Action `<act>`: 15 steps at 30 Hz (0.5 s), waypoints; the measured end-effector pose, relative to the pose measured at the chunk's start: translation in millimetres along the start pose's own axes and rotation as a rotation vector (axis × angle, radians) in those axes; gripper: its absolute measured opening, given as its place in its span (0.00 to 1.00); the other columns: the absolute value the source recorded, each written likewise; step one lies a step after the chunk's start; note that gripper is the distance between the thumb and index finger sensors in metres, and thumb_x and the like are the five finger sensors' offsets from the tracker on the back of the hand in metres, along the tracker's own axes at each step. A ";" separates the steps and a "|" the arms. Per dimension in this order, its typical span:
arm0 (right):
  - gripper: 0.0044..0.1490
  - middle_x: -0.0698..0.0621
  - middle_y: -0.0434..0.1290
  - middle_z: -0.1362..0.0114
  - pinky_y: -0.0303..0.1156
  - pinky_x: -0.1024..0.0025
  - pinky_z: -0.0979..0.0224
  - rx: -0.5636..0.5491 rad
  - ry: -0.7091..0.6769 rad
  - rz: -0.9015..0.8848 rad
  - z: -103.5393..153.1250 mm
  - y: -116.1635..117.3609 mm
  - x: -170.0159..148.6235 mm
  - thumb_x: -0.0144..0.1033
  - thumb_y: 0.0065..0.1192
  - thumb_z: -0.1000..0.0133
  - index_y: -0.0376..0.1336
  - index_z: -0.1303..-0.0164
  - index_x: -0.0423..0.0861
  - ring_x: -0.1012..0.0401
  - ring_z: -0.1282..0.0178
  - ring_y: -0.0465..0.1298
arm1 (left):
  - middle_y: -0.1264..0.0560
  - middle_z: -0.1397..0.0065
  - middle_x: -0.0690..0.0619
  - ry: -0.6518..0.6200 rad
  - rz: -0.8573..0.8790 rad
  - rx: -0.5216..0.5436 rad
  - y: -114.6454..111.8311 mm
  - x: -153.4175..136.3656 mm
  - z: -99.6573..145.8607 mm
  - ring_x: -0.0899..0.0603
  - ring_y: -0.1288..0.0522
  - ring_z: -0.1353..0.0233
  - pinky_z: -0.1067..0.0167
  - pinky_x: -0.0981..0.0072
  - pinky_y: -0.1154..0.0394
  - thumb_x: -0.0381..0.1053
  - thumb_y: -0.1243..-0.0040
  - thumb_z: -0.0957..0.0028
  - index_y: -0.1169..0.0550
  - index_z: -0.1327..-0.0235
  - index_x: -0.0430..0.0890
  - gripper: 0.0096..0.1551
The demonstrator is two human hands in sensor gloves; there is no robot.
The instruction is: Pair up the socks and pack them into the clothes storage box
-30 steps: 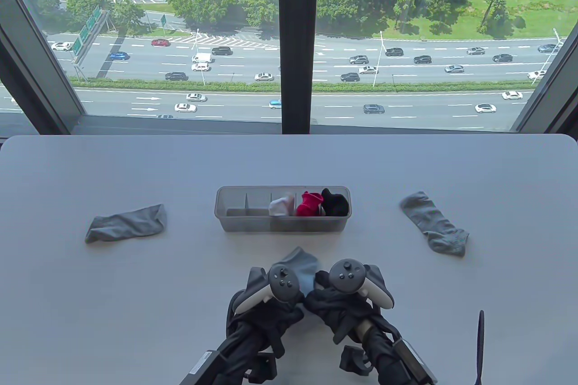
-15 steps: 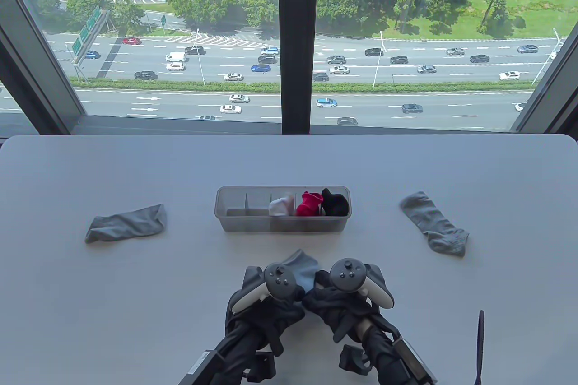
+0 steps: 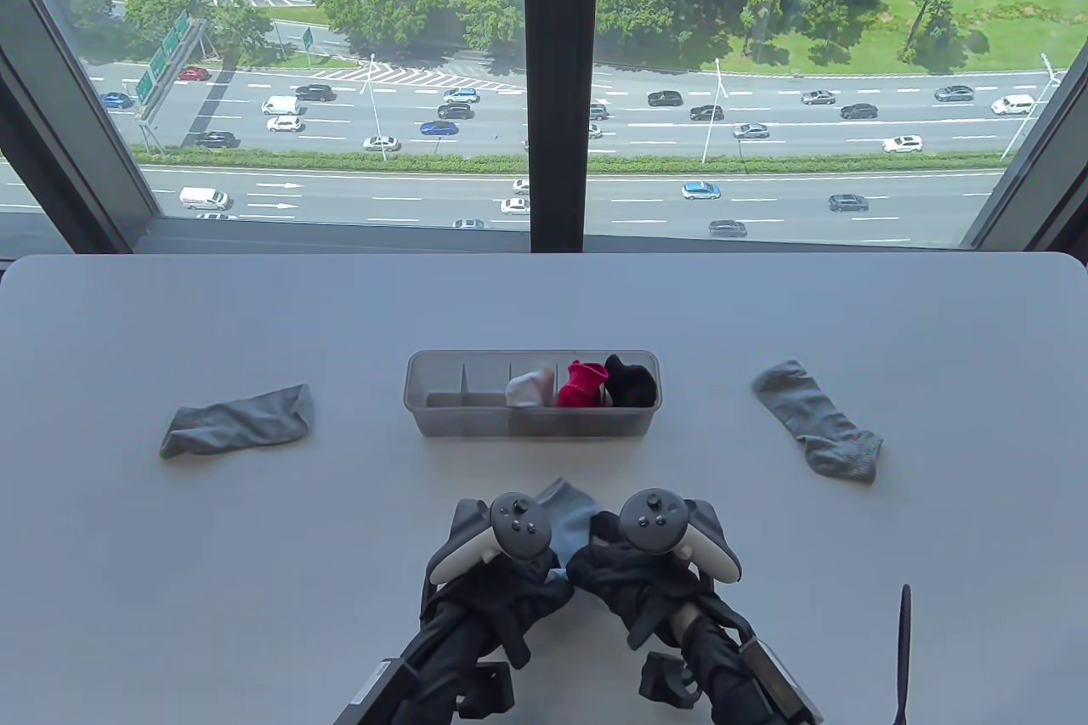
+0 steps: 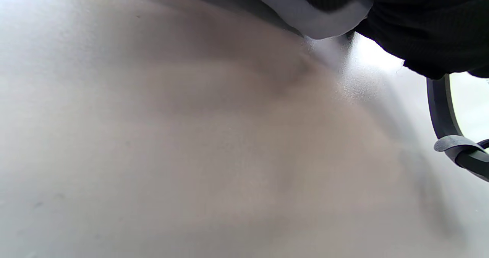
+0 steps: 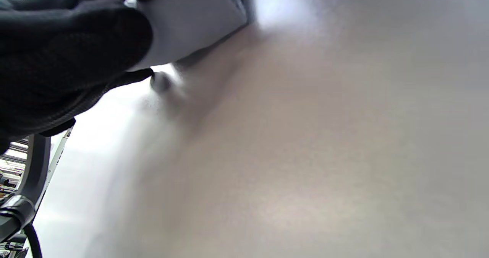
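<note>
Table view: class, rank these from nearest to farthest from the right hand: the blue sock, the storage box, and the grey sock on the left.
1. Blue sock: held between both hands, touching the right hand.
2. Storage box: just beyond the hands, mid-table.
3. Left grey sock: far off on the table's left side.

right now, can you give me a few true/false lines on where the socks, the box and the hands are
1. Both hands hold the light blue sock. True: left hand and right hand grip it.
2. The storage box holds white, red and black socks. True.
3. A grey sock lies inside the box. False: one grey sock lies left of it and another grey sock right, both on the table.
4. Every compartment is filled. False: the two at the left end look empty.
</note>
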State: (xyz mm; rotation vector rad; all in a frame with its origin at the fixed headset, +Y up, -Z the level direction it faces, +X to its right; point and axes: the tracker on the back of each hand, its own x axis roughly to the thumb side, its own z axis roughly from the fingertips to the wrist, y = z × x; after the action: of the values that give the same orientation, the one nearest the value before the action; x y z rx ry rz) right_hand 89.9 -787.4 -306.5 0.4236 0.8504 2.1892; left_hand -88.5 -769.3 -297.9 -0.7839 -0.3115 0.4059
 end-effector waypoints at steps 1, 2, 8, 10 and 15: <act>0.29 0.34 0.27 0.17 0.16 0.35 0.35 -0.007 0.007 -0.027 -0.4 -0.1 0.2 0.44 0.40 0.34 0.63 0.33 0.40 0.38 0.25 0.19 | 0.62 0.18 0.38 0.010 -0.026 -0.003 -0.7 1.3 0.3 0.28 0.70 0.19 0.28 0.24 0.67 0.56 0.47 0.41 0.42 0.36 0.39 0.32; 0.29 0.34 0.27 0.17 0.16 0.35 0.35 -0.001 0.004 -0.025 -0.4 -0.3 -0.2 0.44 0.40 0.34 0.63 0.34 0.39 0.38 0.25 0.19 | 0.59 0.18 0.37 0.013 -0.055 0.056 -0.2 3.5 0.9 0.27 0.68 0.18 0.27 0.24 0.65 0.54 0.46 0.41 0.40 0.37 0.39 0.29; 0.29 0.33 0.31 0.16 0.17 0.36 0.34 -0.027 0.004 -0.053 1.5 -3.9 -0.7 0.44 0.40 0.33 0.64 0.36 0.38 0.39 0.24 0.21 | 0.46 0.18 0.33 -0.010 -0.082 0.195 1.7 7.5 4.5 0.23 0.55 0.18 0.26 0.23 0.57 0.50 0.47 0.39 0.38 0.28 0.45 0.29; 0.30 0.33 0.32 0.16 0.18 0.36 0.33 -0.059 0.000 -0.060 2.6 -3.0 -0.8 0.46 0.41 0.33 0.63 0.33 0.39 0.39 0.23 0.22 | 0.45 0.18 0.33 -0.010 -0.070 0.202 3.2 6.5 4.7 0.24 0.54 0.18 0.26 0.23 0.56 0.49 0.49 0.39 0.32 0.32 0.40 0.25; 0.35 0.32 0.29 0.16 0.17 0.34 0.34 -0.034 -0.023 -0.036 3.0 -2.1 -0.3 0.48 0.49 0.36 0.49 0.19 0.51 0.37 0.24 0.21 | 0.48 0.19 0.34 -0.002 -0.050 0.140 3.3 3.1 3.4 0.26 0.57 0.18 0.26 0.24 0.59 0.50 0.57 0.38 0.35 0.36 0.35 0.25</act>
State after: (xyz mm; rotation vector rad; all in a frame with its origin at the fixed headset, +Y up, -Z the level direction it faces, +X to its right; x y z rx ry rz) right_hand 92.7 -785.3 -305.8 0.4125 0.8012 2.1585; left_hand -87.9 -763.6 -297.7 -0.6374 -0.3006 0.3768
